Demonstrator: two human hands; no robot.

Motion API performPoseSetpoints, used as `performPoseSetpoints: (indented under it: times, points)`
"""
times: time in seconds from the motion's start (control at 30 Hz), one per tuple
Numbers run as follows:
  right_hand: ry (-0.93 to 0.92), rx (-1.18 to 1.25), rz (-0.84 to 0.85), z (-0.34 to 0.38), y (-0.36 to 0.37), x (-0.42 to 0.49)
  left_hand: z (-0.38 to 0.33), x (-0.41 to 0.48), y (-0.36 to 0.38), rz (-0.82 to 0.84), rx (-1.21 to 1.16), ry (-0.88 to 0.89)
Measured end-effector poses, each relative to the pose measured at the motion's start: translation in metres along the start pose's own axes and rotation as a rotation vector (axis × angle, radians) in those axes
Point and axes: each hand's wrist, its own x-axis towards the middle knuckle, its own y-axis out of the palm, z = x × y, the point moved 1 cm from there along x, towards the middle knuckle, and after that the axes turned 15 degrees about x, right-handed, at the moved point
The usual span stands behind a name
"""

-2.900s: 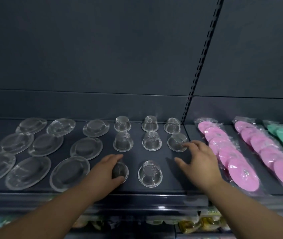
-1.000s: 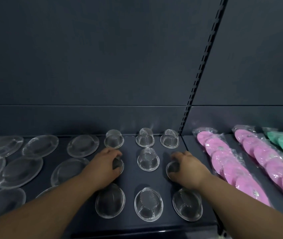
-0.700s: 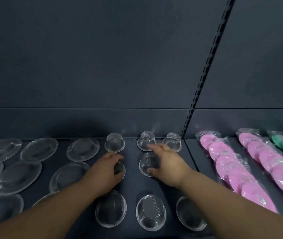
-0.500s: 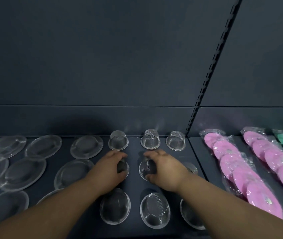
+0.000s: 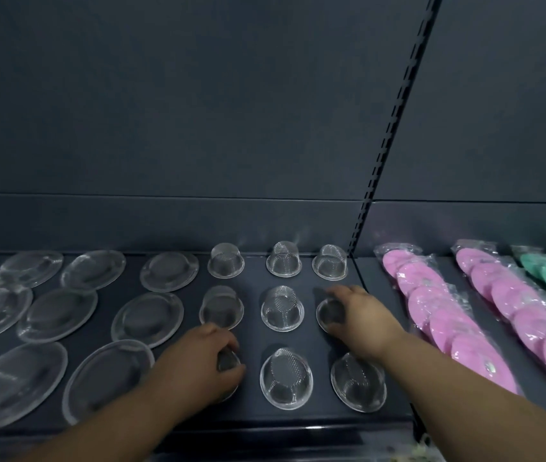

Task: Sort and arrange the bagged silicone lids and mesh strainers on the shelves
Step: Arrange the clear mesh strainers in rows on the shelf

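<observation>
The front-left strainer (image 5: pixel 229 361) sat dome-up, rim flat on the shelf (image 5: pixel 251 338), right under the left hand (image 5: pixel 198 371), whose curled fingers gripped it. Being round, it had no long axis. The right-column strainer (image 5: pixel 329 315) stood likewise in the middle row, gripped from above by the right hand (image 5: pixel 361 321), near the pink lids (image 5: pixel 448 315).

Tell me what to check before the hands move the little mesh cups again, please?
1. The left hand grips the front-left strainer: ok.
2. The right hand grips the middle-right strainer: ok.
3. The centre strainer stands apart from both hands: ok.
4. The pink lid bags lie apart from the strainers: ok.
5. Rows perfectly straight: cannot tell; the wide lens bends things.
</observation>
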Motion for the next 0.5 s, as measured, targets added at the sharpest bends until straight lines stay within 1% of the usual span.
performPoseSetpoints:
  times: [0.13,0.23,0.3,0.33,0.37,0.5]
  points:
    - [-0.034,0.038,-0.032,-0.004,0.005,0.004,-0.003,-0.008,0.0,-0.009,0.035,-0.017]
    - [-0.056,0.087,-0.112,-0.006,-0.003,-0.006,-0.012,-0.011,-0.003,-0.056,0.051,-0.02]
    - [-0.102,0.122,-0.175,-0.004,-0.014,-0.022,-0.025,-0.012,-0.007,-0.079,0.023,0.005]
    - [-0.112,0.148,-0.178,-0.004,-0.019,-0.033,-0.033,-0.012,-0.009,-0.072,-0.011,0.029]
    - [-0.108,0.169,-0.141,-0.005,-0.023,-0.045,-0.042,-0.012,-0.01,-0.049,-0.041,0.061]
    - [-0.058,0.157,0.154,-0.014,-0.016,-0.08,-0.072,-0.009,-0.007,0.033,-0.016,0.168]
